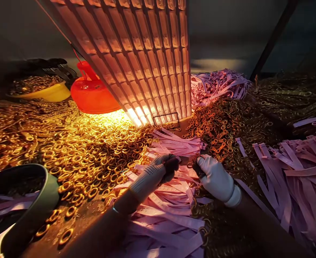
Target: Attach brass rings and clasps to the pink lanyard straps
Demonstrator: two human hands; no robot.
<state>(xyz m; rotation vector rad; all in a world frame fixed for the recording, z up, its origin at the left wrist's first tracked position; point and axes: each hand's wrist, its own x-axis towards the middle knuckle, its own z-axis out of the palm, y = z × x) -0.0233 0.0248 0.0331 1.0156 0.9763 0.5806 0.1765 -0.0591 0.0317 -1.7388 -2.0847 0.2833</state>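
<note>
My left hand (158, 172), in a pale dotted glove with dark fingertips, is closed above the pink straps (165, 211); what lies in its fingers is too small to name. My right hand (214, 175), in a whitish glove, is closed at the fingertips around a small metal piece (190, 164), seemingly a ring or clasp. A narrow gap separates the two hands. Just beyond them lies a smaller bundle of pink straps (176, 143). Several straps below my hands have metal rings at their ends.
Gold rings (93, 157) cover the left. A red lamp (93, 93) glows beside a tall slotted panel (158, 64). Metal clasps (219, 125) and more straps (303, 179) lie right. A green tub (51, 190) stands near left, a yellow basin (50, 93) farther back.
</note>
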